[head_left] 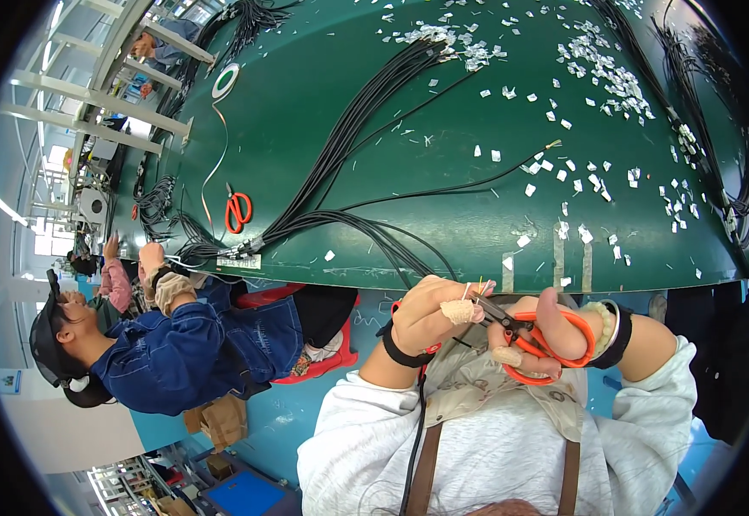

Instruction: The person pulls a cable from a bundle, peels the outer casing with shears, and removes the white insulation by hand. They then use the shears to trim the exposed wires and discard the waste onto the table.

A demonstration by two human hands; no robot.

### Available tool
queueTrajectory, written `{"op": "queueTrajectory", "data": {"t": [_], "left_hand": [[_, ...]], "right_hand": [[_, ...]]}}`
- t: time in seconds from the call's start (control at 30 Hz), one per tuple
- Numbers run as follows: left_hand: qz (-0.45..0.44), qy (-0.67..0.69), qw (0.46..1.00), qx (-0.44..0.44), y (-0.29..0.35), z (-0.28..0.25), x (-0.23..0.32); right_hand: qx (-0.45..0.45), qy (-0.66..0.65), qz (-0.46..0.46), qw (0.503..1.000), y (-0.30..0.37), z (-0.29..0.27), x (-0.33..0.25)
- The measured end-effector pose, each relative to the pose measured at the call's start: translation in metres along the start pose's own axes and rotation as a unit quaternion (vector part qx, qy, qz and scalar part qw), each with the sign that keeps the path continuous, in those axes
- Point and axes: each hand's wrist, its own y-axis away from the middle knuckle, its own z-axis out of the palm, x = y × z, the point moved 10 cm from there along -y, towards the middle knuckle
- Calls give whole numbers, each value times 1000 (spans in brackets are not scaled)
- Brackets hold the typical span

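Observation:
At the table's near edge, my left hand (430, 316) is closed in a pinch, with beige tape wrapped round one digit. Thin light wire ends (481, 287) stick out at its fingertips, and a black cable appears to run from this grip; the fingers partly hide it. My right hand (555, 331) is closed round orange-handled scissors (591, 328), fingers through the loops. Their dark blades point left and reach my left fingertips. A bundle of black cables (331, 163) lies across the green table (443, 189), and several of its strands drop over the edge near my left hand.
Small white scraps (602, 73) litter the table's right side. Another pair of red-handled scissors (238, 212) and a roll of white tape (226, 81) lie on the left. A co-worker in a denim jacket (177, 344) sits at my left. More cable bundles (692, 103) lie far right.

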Motion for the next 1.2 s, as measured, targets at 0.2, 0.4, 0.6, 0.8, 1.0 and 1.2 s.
{"op": "queueTrajectory", "data": {"t": [0.2,0.4,0.6,0.8,1.0,1.2], "left_hand": [[-14,46,998,-32,-1,5,-6],[-57,81,994,-46,4,11,-19],[-268,143,950,74,-1,-3,-71],[-116,-295,924,-215,-73,-1,-111],[-192,-198,910,-310,-74,51,-162],[-347,-305,807,-367,-73,-26,-232]], "right_hand": [[29,5,4,1000,-1,-8,7],[50,368,-53,927,16,-14,-14],[434,796,-133,401,108,-38,-94],[499,760,78,409,171,-94,-76],[494,743,111,438,168,-98,-52],[577,546,-75,602,228,-114,-19]]}}
